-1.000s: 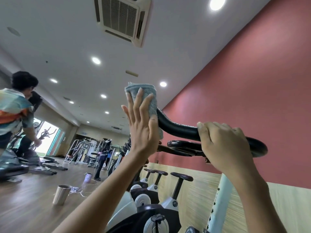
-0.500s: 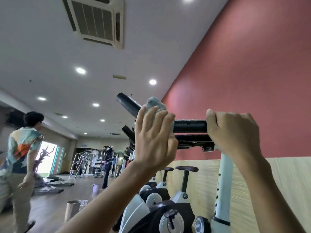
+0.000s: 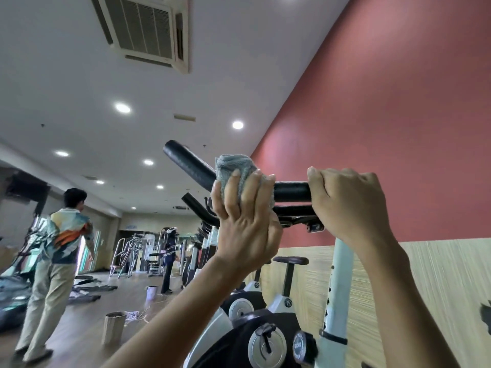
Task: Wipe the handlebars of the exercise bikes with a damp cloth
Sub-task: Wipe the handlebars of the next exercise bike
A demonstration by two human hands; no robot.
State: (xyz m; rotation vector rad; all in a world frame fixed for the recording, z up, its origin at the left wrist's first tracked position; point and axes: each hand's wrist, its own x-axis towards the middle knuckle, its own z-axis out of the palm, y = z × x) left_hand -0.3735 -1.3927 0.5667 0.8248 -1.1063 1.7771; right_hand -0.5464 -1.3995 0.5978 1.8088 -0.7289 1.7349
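Red gym wall [image 3: 385, 128] behind; left hand [image 3: 244, 221], grip clenched, wraps folded grey cloth [image 3: 233, 166] round black padded handlebar [image 3: 291, 192]; right hand [image 3: 348, 200] grasps the bar directly.

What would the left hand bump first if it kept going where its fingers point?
The left hand grips the cloth round the handlebar, so those block it first. Above them, probably just ceiling.

The left hand [image 3: 247, 229] and right hand [image 3: 348, 203] are bare, with short, trimmed nails; tendons ridge the back of the left one. The left forearm [image 3: 170, 314] and right forearm [image 3: 398, 301] are slender and bare to the picture's edge.
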